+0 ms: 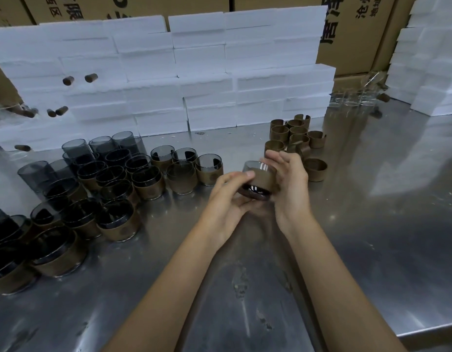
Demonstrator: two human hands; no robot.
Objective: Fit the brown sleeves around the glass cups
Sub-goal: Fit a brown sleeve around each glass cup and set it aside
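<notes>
Head view looks down on a steel worktop [346, 224] where both bare hands hold one smoky glass cup [260, 171] just above the surface, near the middle. The cup is tilted, its dark base toward the camera and its rim away. A brown sleeve [264, 179] sits wrapped around its middle. The left hand [226, 199] cradles the cup from below and from the left, fingers curled round the sleeve with fingertips on its upper side. The right hand [291, 184] presses against the cup's right side, its fingers fairly straight and reaching over the far rim, thumb hidden behind the glass. So the left grip is closed around the cup, and the right grip is a flat, open press.

Beside the right hand, at the far right of the worktop, lies a loose cluster of empty brown sleeves [296, 138], standing on edge and touching one another; one [315, 169] stands just beside the right hand. To the left, a crowd of sleeved cups [148, 184] stands upright, packed close. Behind these, taller bare grey glasses [76, 149] are stacked into each other. Clear glasses [351, 99] stand far back on the right. A wall of white foam blocks [194, 72] lines the rear, with cardboard cartons [357, 34] behind it.
</notes>
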